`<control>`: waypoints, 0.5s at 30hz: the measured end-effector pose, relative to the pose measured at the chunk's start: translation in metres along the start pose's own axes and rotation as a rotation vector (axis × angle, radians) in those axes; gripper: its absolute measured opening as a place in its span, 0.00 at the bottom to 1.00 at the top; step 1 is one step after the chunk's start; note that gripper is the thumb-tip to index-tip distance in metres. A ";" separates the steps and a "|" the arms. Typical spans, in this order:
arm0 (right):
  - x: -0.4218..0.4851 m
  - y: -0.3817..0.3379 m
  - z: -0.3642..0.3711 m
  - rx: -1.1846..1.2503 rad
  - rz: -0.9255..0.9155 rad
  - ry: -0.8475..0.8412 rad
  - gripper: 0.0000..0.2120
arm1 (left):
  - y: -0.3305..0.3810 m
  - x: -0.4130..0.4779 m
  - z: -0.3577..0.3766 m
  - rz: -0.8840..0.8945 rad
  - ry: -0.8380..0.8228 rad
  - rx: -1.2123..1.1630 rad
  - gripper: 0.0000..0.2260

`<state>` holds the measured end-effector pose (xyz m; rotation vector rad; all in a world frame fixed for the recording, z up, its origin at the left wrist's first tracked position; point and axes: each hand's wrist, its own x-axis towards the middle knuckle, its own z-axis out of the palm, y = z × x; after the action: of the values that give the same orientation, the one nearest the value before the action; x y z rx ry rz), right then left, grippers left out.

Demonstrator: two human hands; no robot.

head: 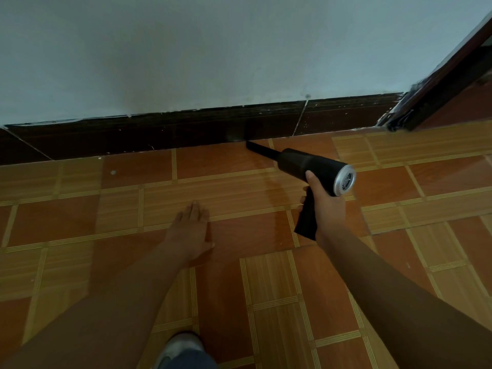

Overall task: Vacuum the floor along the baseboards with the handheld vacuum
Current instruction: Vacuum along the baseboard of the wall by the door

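**Handheld vacuum** (314, 169): black, pistol-shaped, with a silver vented rear cap facing the lower right. It sits right of centre in the frame, held above the floor. Its narrow flat nozzle (259, 149) points to the upper left. The tip lies at the joint where the floor meets the baseboard; whether it touches cannot be told.

**Right hand** (326, 209): just below the vacuum's barrel. The fingers are wrapped round the handle and the thumb is raised against the side of the barrel. The butt of the handle juts out beneath the hand, toward the lower left.

**Left hand** (190, 230): centre of the frame, to the left of the vacuum and apart from it. It lies palm down, flat on the floor. The fingers are straight and close together, pointing toward the baseboard, and hold nothing.

**Baseboard** (159, 134): a dark brown strip crossing the frame from the left edge up to the upper right. It has pale joint lines between sections and pale flecks along its top edge.

**Floor** (266, 288): glossy tiles in orange-brown and tan wood pattern with striped borders, filling the lower half of the frame. A small pale speck (113, 172) lies at the left, near the baseboard.

**Wall** (186, 49): plain and pale, filling the upper half of the frame.

**Door frame** (447, 83): dark, slanting down through the upper right corner to meet the right end of the baseboard.

**Shoe** (181, 347): pale and blurred, at the bottom edge left of centre, partly cut off by the frame.
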<state>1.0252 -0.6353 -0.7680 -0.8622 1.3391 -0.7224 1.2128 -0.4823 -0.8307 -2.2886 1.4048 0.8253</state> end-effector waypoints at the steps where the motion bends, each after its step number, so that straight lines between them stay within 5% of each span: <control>1: 0.000 -0.001 -0.002 0.011 -0.006 -0.001 0.09 | 0.000 0.000 0.000 0.001 0.002 -0.004 0.39; 15: -0.014 0.012 0.030 -0.014 0.020 -0.059 0.14 | -0.016 -0.016 0.010 -0.083 0.060 -0.090 0.38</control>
<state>1.0528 -0.6137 -0.7706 -0.8743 1.2997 -0.6679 1.2183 -0.4580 -0.8286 -2.4413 1.3117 0.8164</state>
